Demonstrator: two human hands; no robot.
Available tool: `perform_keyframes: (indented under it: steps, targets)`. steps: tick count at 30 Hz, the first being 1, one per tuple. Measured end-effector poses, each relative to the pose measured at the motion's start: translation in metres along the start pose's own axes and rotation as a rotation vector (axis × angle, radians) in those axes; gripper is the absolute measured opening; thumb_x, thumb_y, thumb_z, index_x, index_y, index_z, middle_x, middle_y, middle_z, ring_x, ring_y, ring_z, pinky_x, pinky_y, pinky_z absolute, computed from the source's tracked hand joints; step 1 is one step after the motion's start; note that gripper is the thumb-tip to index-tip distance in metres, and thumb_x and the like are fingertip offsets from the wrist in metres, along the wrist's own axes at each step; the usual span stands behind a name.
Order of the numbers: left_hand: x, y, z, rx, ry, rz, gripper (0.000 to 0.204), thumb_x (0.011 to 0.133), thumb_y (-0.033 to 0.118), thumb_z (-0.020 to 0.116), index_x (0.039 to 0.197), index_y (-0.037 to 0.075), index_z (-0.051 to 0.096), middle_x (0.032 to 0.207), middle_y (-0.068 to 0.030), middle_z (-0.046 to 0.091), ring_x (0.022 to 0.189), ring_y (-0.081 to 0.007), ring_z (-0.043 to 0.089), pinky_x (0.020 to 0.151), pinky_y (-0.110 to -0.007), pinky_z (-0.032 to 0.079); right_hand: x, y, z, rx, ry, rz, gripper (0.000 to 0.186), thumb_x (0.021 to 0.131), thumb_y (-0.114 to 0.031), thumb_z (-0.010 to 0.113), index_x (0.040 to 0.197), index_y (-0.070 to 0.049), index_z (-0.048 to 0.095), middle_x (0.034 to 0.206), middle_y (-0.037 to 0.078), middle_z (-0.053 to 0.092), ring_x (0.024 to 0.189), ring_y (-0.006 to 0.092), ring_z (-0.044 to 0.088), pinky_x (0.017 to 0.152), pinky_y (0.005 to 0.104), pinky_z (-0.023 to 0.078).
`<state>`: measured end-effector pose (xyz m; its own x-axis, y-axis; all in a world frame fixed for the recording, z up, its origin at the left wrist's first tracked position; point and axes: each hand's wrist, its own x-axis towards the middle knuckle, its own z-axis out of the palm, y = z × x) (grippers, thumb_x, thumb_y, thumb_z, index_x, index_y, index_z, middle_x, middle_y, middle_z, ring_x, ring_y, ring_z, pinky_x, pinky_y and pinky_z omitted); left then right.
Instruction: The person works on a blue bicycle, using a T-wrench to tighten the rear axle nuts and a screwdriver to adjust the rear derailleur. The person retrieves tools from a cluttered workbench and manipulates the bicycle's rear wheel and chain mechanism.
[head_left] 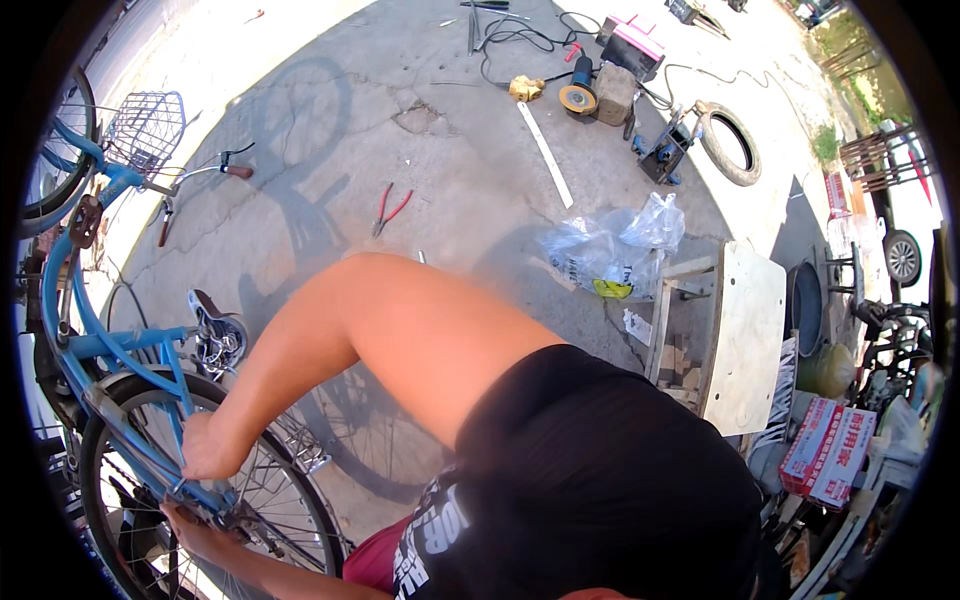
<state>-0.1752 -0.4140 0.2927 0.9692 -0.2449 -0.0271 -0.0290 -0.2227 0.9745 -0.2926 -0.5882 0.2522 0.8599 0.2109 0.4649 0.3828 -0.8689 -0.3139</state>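
Note:
A blue bicycle (120, 345) runs along the left side, its spoked rear wheel (318, 520) nearest me. My right hand (207, 447) reaches across with the elbow raised and is closed at the blue frame tubes beside this wheel. Whatever its fingers hold is too small to name. Lower down, my left hand (195, 532) is at the wheel's hub, fingers bent against the lower end of the blue tube; the small part they grip is hidden. The saddle (218, 335) sits just beyond my right hand. Farther off are the handlebar (205, 172) and a wire basket (146, 130).
Red-handled pliers (390, 208) lie on the concrete ahead. Beyond are a metal strip (545, 155), an angle grinder (580, 88), cables and a loose tyre (730, 143). To the right are plastic bags (620, 245), a wooden stool (740, 340) and a red-and-white box (827, 452).

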Motion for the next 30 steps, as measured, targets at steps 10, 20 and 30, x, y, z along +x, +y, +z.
perform_keyframes:
  steps: [10, 20, 30]
  targets:
    - [-0.002, 0.001, 0.003, -0.013, -0.018, 0.019, 0.051, 0.095, 0.039, 0.05, 0.125, -0.002, 0.053, 0.123, -0.0121, 0.056, 0.11, -0.0227, 0.053, 0.095, -0.036, 0.039, 0.023, 0.013, 0.021, 0.449, -0.191, 0.157, 0.016, 0.084, -0.015, 0.059, 0.091, -0.002, 0.059, 0.074, 0.012, 0.064, 0.064, 0.0245, 0.064, 0.048, 0.0356, 0.05]
    - [0.012, -0.004, -0.01, -0.17, -0.087, -0.039, 0.047, 0.093, 0.037, 0.055, 0.121, -0.001, 0.056, 0.115, -0.0086, 0.059, 0.104, -0.0203, 0.055, 0.09, -0.034, 0.043, -0.076, 0.067, 0.022, 0.442, -0.042, 0.477, 0.025, 0.079, -0.012, 0.05, 0.102, -0.002, 0.051, 0.07, 0.019, 0.063, 0.065, 0.0372, 0.063, 0.057, 0.0496, 0.049]
    - [0.023, -0.022, -0.015, -0.194, -0.069, -0.007, 0.041, 0.093, 0.034, 0.056, 0.113, -0.001, 0.06, 0.104, -0.0076, 0.062, 0.093, -0.0156, 0.059, 0.08, -0.029, 0.047, -0.535, -0.095, 0.036, 0.455, -0.353, 1.812, 0.038, 0.083, -0.025, 0.053, 0.115, -0.005, 0.059, 0.105, 0.023, 0.063, 0.088, 0.0353, 0.063, 0.075, 0.0435, 0.05]
